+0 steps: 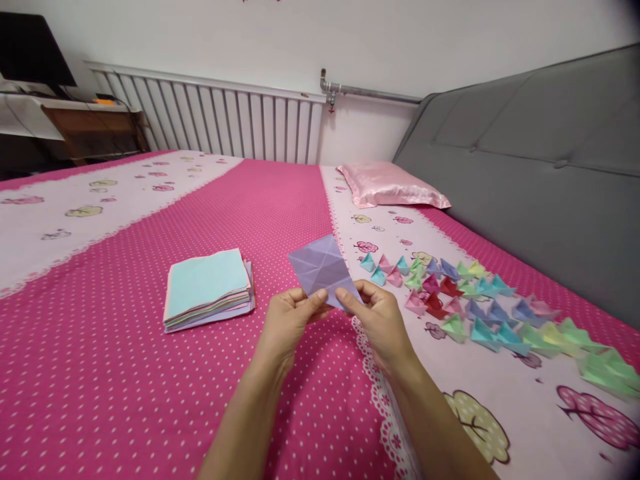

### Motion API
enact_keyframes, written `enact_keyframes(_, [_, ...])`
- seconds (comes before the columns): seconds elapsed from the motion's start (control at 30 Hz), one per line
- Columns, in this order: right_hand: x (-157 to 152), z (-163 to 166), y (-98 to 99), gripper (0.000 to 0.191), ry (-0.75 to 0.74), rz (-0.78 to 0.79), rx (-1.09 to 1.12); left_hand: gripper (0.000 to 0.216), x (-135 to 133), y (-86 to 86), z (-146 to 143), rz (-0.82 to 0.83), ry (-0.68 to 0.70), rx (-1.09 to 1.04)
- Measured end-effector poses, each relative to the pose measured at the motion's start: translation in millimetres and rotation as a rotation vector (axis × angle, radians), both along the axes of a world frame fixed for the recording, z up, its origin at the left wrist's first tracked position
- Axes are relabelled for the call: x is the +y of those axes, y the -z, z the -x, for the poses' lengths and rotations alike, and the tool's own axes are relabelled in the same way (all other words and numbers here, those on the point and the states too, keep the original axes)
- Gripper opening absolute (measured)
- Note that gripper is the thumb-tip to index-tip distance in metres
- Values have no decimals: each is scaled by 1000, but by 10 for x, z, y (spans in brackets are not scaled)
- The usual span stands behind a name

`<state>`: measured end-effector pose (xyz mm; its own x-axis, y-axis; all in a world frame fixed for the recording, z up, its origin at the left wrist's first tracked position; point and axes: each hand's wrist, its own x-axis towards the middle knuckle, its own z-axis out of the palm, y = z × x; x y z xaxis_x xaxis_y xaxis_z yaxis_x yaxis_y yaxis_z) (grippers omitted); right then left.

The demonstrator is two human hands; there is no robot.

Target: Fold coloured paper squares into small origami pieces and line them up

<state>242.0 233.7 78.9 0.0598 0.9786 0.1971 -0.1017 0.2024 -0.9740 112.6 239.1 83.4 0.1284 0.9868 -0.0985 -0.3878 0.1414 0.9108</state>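
A creased lilac paper square is held up above the bed. My left hand pinches its lower edge from the left. My right hand pinches the same lower corner from the right. Both hands are closed on the sheet, thumbs on top. To the left lies a stack of coloured paper squares, a pale blue sheet on top. To the right, several small folded paper shapes in pink, green, blue and red lie in rows on the bed cover.
The pink dotted bed cover spreads all around. A pink satin pillow lies at the far end beside the grey padded headboard. A white radiator lines the back wall. A desk stands at far left.
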Motion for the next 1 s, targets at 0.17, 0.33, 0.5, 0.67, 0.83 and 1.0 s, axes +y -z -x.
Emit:
enact_keyframes(0.17, [5,-13,6,19,17,-4,-9,34,-2,3,3,-12,33,46])
enact_keyframes(0.33, [32,-37,24,21,87,-24,-8,34,-2,10,10,13,22,132])
enact_keyframes(0.5, [37,-39,18,26,94,-2,-9,31,21,38,25,28,-10,137])
enact_keyframes(0.67, [16,-31,-1,29,-53,58,6,31,49,71,52,44,-61,120])
enact_keyframes(0.83, [12,-44,1,33,-42,108,-7,31,56,76,69,45,-85,111])
enact_keyframes(1.0, [4,-60,-42,36,-21,162,29,30,63,72,88,54,-108,95])
